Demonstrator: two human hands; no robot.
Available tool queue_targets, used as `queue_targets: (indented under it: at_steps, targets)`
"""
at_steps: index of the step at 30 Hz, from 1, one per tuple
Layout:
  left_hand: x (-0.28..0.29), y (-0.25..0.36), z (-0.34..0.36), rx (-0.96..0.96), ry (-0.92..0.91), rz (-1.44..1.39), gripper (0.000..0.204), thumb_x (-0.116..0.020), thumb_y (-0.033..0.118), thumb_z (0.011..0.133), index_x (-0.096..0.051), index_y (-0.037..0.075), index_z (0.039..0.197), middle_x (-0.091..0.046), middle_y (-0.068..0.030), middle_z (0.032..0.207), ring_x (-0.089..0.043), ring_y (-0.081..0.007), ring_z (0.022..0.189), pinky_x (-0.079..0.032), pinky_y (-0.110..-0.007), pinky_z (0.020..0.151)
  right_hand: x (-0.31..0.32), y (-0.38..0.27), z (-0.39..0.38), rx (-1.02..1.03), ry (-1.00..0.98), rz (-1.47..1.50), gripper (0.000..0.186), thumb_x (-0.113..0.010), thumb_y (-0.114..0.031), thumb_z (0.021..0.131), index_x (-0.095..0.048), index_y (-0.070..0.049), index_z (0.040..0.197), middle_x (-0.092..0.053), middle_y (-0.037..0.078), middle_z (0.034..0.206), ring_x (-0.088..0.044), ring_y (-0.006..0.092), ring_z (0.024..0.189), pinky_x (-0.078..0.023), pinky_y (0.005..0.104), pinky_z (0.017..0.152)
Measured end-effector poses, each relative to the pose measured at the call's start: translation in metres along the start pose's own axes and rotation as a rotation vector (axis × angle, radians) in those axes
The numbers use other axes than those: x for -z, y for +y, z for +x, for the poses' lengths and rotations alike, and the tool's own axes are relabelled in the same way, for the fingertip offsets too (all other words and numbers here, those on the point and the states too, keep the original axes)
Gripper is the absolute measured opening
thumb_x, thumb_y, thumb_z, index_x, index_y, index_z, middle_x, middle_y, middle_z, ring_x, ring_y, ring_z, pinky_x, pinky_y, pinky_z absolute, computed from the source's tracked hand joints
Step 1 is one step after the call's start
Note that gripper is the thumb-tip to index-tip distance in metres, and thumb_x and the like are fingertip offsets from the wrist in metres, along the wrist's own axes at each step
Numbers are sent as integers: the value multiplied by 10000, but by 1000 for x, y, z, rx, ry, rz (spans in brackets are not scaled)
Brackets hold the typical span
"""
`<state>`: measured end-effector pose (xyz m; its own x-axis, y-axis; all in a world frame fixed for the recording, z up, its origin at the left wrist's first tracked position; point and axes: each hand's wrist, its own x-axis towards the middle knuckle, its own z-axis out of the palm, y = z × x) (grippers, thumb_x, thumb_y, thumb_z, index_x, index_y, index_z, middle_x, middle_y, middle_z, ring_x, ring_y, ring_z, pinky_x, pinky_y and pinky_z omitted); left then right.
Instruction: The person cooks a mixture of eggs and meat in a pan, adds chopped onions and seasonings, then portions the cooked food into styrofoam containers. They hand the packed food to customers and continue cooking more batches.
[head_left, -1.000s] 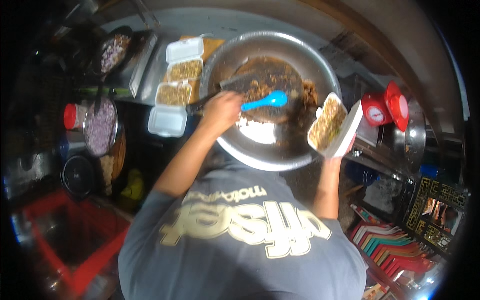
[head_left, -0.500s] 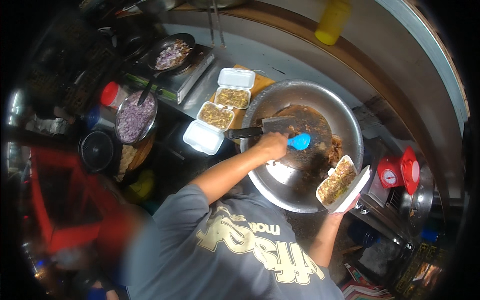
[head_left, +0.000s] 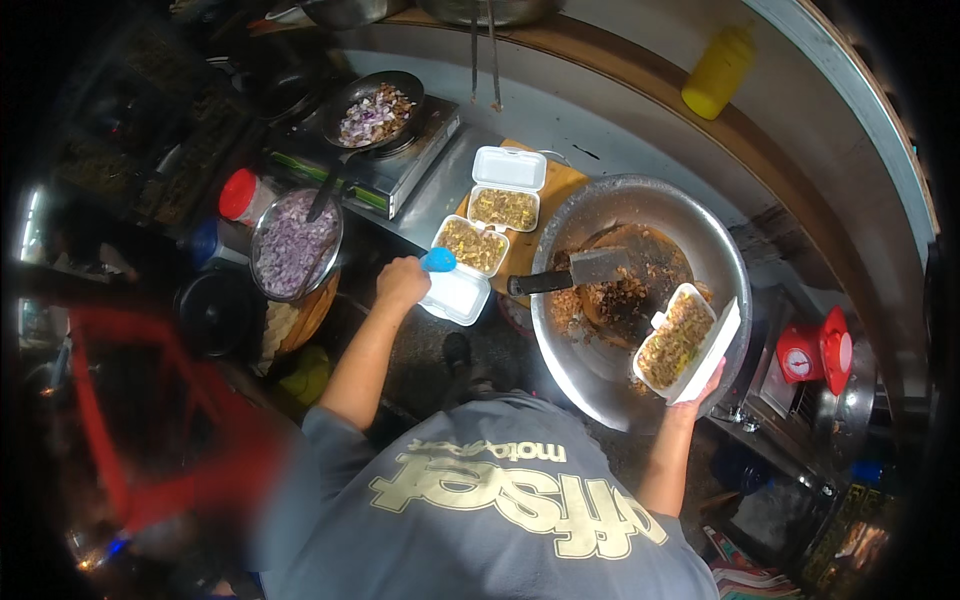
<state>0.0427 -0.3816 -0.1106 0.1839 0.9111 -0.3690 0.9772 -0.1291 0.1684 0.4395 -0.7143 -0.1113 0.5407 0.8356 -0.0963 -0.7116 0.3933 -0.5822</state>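
My left hand [head_left: 403, 284] is closed round the handle of a blue plastic scoop [head_left: 438, 260], held over the edge of an open white foam box [head_left: 455, 298] filled with chopped, yellow-flecked food. A second filled foam box [head_left: 510, 168] lies open just behind it. At the right, my right hand [head_left: 708, 386] grips a third open foam box [head_left: 728, 335], tilted above the rim of a big metal basin [head_left: 580, 385]. Inside the basin sits a round dark board with chopped meat [head_left: 618, 298] on and around it. A cleaver [head_left: 598, 266] rests across there, its black handle over the left rim.
A wooden board [head_left: 560, 180] lies under the two boxes. Further left are a bowl of chopped onion [head_left: 293, 245], a pan [head_left: 378, 110] on a portable stove [head_left: 425, 140] and a red-lidded jar [head_left: 240, 195]. A red scale [head_left: 812, 352] stands right of the basin; a yellow bottle [head_left: 718, 75] is beyond it.
My left hand has moved left with the scoop, from over the basin to the foam boxes. My right hand still holds its box by the rim. The view has shifted slightly.
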Motion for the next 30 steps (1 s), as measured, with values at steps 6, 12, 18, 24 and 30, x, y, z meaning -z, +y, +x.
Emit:
queue_targets:
  at_steps: [6,12,18,24,30]
  targets:
    - [-39,-11,28,-75,-31,-178,308,-599,240,856,-725,7,1012,-697,-252,1011,-672,-415,981,-528,-492,898,-57,41,18,74,154,-127,836,-674,-595,833,-466,-55,1438,-564,156,1353,-557,334,1223,-468,481,1046]
    - [-87,-74,27,-123,94,-579,317,-596,258,858,-714,29,1041,-699,-257,922,-676,-415,939,-526,-494,851,-88,74,28,73,205,-218,802,-650,-609,852,-489,-63,1416,-563,137,1332,-534,310,1216,-438,459,1050]
    - [-87,-66,39,-228,106,-384,314,-580,261,866,-710,29,1032,-700,-247,968,-675,-417,914,-527,-500,836,-98,107,46,75,304,-359,770,-627,-624,871,-513,-71,1394,-561,118,1312,-511,287,1210,-407,438,1054]
    - [-83,-52,55,-195,93,-438,315,-584,264,853,-716,32,1019,-702,-247,951,-677,-417,912,-530,-485,825,-111,123,71,-59,256,-323,790,-625,-654,859,-518,-76,1387,-551,119,1322,-495,295,1228,-398,453,1064]
    - [-95,-90,41,-136,171,-697,322,-625,267,845,-722,5,1006,-713,-236,884,-703,-377,851,-534,-439,794,-114,118,77,-170,153,-254,838,-640,-687,822,-522,-84,1392,-541,141,1344,-501,329,1238,-425,500,1044]
